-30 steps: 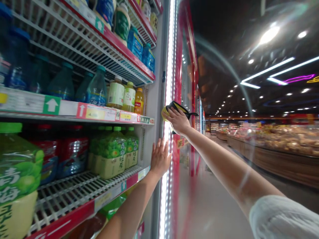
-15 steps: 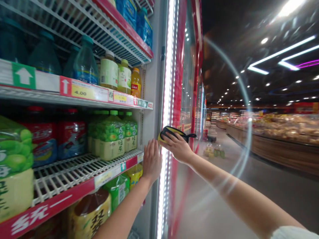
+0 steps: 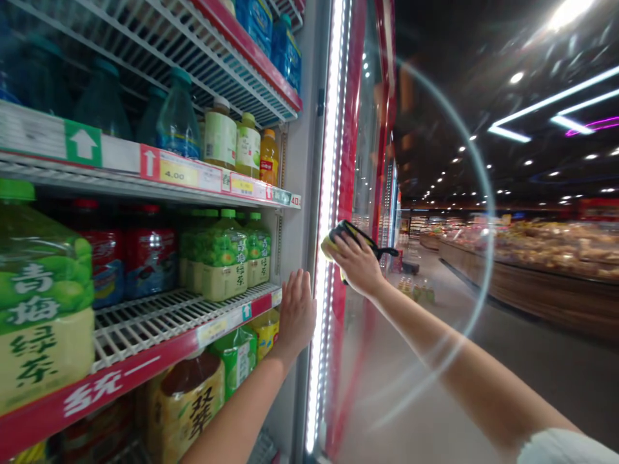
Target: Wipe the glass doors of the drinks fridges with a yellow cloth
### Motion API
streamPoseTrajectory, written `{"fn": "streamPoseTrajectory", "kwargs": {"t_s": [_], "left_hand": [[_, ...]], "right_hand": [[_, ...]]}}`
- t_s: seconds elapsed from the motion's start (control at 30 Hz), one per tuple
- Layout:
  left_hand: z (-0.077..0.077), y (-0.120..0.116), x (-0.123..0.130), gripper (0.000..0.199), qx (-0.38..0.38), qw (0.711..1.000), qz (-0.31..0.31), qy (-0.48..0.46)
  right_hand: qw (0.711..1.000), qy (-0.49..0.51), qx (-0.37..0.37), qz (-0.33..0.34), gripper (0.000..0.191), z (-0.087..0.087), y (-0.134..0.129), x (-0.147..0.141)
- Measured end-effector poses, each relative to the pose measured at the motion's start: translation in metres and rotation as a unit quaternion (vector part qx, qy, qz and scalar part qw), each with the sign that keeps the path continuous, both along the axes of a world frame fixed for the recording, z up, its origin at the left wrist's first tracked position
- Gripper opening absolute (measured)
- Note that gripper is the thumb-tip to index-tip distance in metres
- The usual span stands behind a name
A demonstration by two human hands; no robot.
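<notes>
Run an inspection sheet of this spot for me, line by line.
Surface: red-framed glass door of a drinks fridge, with a lit LED strip along its edge.
Job's things: yellow and black pad with a black strap, held up at the door.
Clutter: bottles standing on the aisle floor, small and blurred.
Grippers: right hand closed over the pad; left hand open, fingers spread, beside the LED strip.
Cables: nothing seen.
Surroundings: green tea bottles on wire shelves; food display counter along the aisle.
</notes>
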State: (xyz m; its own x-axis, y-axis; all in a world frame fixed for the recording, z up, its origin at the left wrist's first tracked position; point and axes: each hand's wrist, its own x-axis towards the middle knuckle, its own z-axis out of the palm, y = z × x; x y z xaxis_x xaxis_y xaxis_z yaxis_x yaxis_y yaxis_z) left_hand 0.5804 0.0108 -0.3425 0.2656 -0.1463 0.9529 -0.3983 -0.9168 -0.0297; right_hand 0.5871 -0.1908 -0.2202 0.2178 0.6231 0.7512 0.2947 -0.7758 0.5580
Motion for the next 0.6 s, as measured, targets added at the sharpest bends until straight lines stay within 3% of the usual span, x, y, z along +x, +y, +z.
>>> {"fn": "streamPoseTrajectory", "kwargs": {"t_s": [0.07,0.13,0.3,0.37,0.43,0.5,0.6], "left_hand": [[0.005,-0.001,-0.002,0.069,-0.001,1.000,-0.004,0.005],[0.007,-0.002,-0.005,0.069,-0.002,1.000,-0.014,0.011],[0.002,-0.004,-0.007,0.067,-0.005,0.999,-0.031,0.021],[0.000,-0.007,-0.007,0.066,-0.004,0.999,-0.034,0.025],[0.000,-0.011,-0.006,0.066,0.000,0.999,-0.039,0.029],[0.000,-0.018,-0.004,0.066,0.004,0.999,-0.044,0.028],[0.002,-0.028,-0.002,0.065,0.014,0.998,-0.051,0.019]], "right_hand": [[0.998,-0.017,0.052,-0.022,0.055,0.015,0.007,0.001],[0.997,-0.018,0.072,-0.030,0.054,0.000,0.015,0.001],[0.999,0.034,0.031,-0.026,0.057,-0.113,0.018,-0.008],[0.998,0.057,-0.019,-0.011,0.056,-0.141,0.011,-0.012],[0.995,0.070,-0.069,0.010,0.051,-0.141,0.000,-0.016],[0.995,0.064,-0.081,0.014,0.044,-0.117,-0.016,-0.021],[0.999,0.023,0.005,-0.027,0.045,-0.078,-0.044,-0.038]]}}
